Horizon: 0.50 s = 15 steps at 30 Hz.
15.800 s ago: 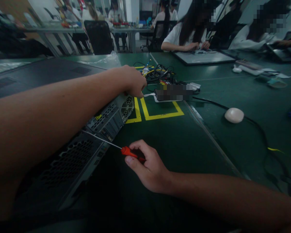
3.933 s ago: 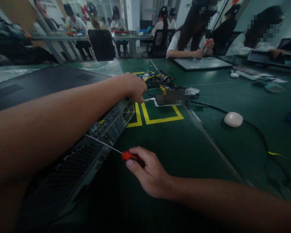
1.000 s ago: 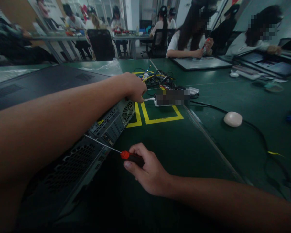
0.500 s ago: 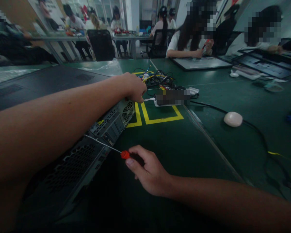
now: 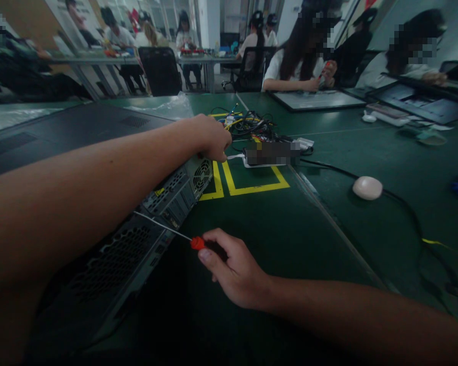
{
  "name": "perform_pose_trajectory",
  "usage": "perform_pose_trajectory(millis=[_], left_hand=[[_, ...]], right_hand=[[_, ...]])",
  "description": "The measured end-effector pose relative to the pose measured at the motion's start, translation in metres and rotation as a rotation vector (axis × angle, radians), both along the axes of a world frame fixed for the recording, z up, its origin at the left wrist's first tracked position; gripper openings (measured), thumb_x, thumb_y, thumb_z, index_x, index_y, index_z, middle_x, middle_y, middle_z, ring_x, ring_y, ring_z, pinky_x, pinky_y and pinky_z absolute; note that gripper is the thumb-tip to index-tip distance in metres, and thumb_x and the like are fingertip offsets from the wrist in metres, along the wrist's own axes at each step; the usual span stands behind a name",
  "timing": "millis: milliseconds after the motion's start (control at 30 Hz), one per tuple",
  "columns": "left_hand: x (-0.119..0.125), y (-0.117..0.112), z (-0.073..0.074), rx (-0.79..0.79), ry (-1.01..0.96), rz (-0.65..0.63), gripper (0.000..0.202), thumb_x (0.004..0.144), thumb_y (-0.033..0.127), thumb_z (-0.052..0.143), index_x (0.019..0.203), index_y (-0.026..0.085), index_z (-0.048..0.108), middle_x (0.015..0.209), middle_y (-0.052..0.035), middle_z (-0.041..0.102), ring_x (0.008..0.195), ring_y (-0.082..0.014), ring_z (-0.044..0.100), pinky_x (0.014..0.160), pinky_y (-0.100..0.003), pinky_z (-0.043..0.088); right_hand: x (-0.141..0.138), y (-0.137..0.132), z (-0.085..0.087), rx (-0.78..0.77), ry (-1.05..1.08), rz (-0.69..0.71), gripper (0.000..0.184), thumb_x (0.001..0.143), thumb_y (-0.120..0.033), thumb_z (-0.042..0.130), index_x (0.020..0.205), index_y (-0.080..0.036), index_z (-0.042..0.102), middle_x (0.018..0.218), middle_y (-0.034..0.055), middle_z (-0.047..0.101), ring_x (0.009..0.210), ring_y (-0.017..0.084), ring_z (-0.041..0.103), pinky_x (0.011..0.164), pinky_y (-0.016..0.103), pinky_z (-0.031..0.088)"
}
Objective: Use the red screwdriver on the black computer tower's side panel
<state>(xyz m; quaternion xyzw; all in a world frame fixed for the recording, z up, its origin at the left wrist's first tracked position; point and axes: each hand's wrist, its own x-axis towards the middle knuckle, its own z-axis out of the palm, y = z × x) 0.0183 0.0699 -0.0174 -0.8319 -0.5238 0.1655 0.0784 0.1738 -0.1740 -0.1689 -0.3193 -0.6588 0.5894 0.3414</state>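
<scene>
A dark metal computer case (image 5: 110,254) lies across the left of the table, its rear with vent holes, slot covers and a round fan grille turned toward me. My right hand (image 5: 232,269) holds a screwdriver (image 5: 197,243) by its red handle. The long thin shaft points left at the rear of the case, and my left forearm hides its tip. Stretched over the case, my left hand (image 5: 213,137) has its fingers curled down at the far corner near the fan. The fingertips are mostly hidden.
Beyond my left hand lie tangled cables (image 5: 252,122) and a blurred box-like object (image 5: 270,153) within yellow tape marks (image 5: 257,190). A white mouse-like object (image 5: 367,187) sits by a black cable at the right. Across the table, people work at flat panels (image 5: 320,99).
My hands, the screwdriver and the case have hardly moved. Across the table, a co-worker's hands with a red object shifted slightly, and the panel at far right changed its tilt.
</scene>
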Motion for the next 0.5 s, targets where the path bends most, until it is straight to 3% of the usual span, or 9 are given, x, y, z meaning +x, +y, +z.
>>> perform_pose_trajectory(millis=[167, 500], left_hand=[[-0.0003, -0.0009, 0.0013, 0.0, -0.014, -0.012, 0.077, 0.095, 0.069, 0.085, 0.169, 0.048, 0.087, 0.156, -0.0093, 0.093, 0.16, -0.0516, 0.074, 0.135, -0.064, 0.057], [0.0033, -0.0089, 0.0048, -0.006, -0.03, 0.025, 0.066, 0.097, 0.061, 0.088, 0.16, 0.042, 0.093, 0.156, -0.0091, 0.091, 0.161, -0.0521, 0.072, 0.135, -0.064, 0.054]], right_hand=[[0.0003, 0.0005, 0.0009, 0.009, 0.01, 0.009, 0.028, 0.126, -0.053, 0.075, 0.122, -0.025, 0.072, 0.09, -0.0028, 0.06, 0.077, 0.019, 0.063, 0.066, 0.031, 0.06], [0.0001, -0.0011, 0.0003, 0.005, -0.025, 0.01, 0.031, 0.127, -0.055, 0.072, 0.123, -0.025, 0.073, 0.092, -0.0013, 0.061, 0.083, 0.02, 0.064, 0.07, 0.031, 0.061]])
